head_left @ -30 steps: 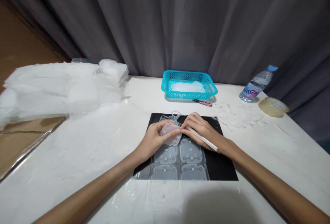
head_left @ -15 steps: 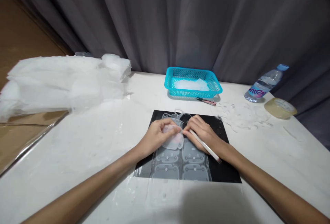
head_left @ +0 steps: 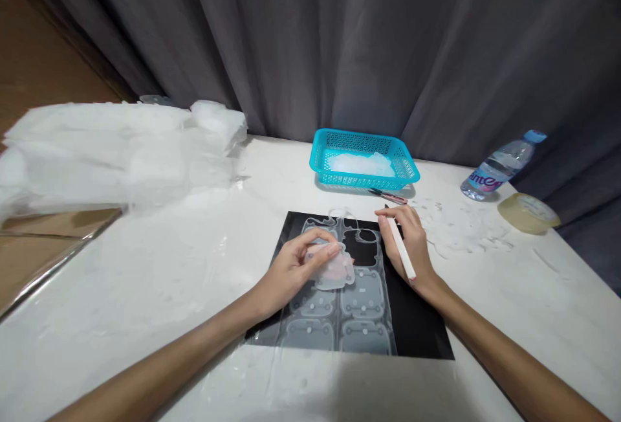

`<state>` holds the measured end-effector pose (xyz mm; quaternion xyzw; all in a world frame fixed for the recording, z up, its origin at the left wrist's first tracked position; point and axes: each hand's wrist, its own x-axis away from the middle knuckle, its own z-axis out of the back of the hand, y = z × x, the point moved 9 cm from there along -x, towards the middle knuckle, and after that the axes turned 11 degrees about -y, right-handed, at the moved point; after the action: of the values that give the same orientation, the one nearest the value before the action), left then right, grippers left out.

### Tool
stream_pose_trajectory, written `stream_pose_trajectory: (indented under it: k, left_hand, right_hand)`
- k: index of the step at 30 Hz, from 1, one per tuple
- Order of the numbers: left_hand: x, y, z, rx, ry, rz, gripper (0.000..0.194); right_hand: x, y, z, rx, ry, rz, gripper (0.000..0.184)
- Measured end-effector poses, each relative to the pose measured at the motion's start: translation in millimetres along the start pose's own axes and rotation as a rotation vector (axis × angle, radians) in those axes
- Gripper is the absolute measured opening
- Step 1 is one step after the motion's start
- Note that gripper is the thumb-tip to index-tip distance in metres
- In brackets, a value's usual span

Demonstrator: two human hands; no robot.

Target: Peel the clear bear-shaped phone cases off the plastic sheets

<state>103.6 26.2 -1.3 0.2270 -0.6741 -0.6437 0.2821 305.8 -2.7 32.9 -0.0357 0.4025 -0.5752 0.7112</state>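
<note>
My left hand (head_left: 306, 265) pinches a translucent, frosted soft-plastic piece (head_left: 334, 273) with rounded edges between thumb and fingers. It is tilted above a clear sheet of moulded rounded panels (head_left: 361, 292) lying on a black mat (head_left: 417, 318). At the top right of the sheet, one opening shows the black mat through it, with a thin curled plastic strip beside it. My right hand (head_left: 406, 241) is closed around a slim white pen-shaped tool (head_left: 402, 250). Its dark pointed tip shows past the fingers, to the right of the sheet and apart from the piece.
A blue plastic basket (head_left: 363, 182) behind the mat holds translucent pieces (head_left: 361, 164). In front of it lies a slim pink and black tool (head_left: 389, 197). Plastic scraps (head_left: 456, 228), a tape roll (head_left: 528, 213) and a water bottle (head_left: 499, 169) are on the right; stacked white plastic sheets (head_left: 116, 156) on the left.
My right hand has drawn away from the piece, to the right, with the white tool turned more upright. My left hand still holds the piece, now turned slightly and a little lower.
</note>
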Motion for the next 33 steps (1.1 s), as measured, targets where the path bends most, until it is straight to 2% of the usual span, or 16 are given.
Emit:
stream_pose_trajectory:
  k: [6, 10, 14, 23, 33]
  left_hand:
    - [-3.4, -0.3, 0.2, 0.051, -0.020, -0.006, 0.030]
    - [-4.9, -2.6, -1.2, 0.097, -0.026, 0.009, 0.030]
    - [-4.1, -6.7, 2.2, 0.071, 0.016, 0.066, 0.037]
    - [-1.1, -17.2, 9.7, 0.204, 0.087, 0.150, 0.048]
    - [-2.0, -18.2, 3.1, 0.303, 0.032, 0.236, 0.062]
  right_hand:
    - [4.0, -36.2, -12.8, 0.142, -0.131, 0.263, 0.013]
    - [6.9, -47.0, -14.1, 0.112, -0.169, 0.357, 0.014]
    - [7.7, -50.2, -14.5, 0.075, -0.201, 0.382, 0.015]
    - [8.0, -46.4, -20.7, 0.104, -0.237, 0.372, 0.017]
    - [9.4, -49.9, -22.3, 0.031, -0.276, 0.399, 0.015]
